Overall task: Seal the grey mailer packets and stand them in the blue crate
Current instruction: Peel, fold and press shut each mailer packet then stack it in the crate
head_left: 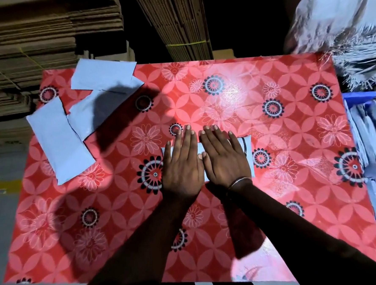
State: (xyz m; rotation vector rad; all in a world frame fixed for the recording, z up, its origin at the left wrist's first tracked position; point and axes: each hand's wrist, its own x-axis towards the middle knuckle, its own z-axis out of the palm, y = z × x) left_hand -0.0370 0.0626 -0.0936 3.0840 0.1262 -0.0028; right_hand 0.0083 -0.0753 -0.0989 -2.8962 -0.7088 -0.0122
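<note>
A grey mailer packet (247, 147) lies flat at the middle of the red flowered table (292, 136), mostly hidden under both hands. My left hand (181, 162) presses on its left half with straight fingers. My right hand (224, 160), a bangle on the wrist, presses flat on its right half. Three more grey packets lie at the table's far left: one (59, 145) near the left edge, one (86, 113) beside it, one (103, 76) at the back corner. The blue crate (359, 95) stands off the right edge, holding several grey packets upright.
Stacks of flattened cardboard (33, 41) rise behind the table on the left, and a tied cardboard bundle (182, 21) stands at the back centre. A pile of white woven sacks (341, 29) sits at the back right above the crate.
</note>
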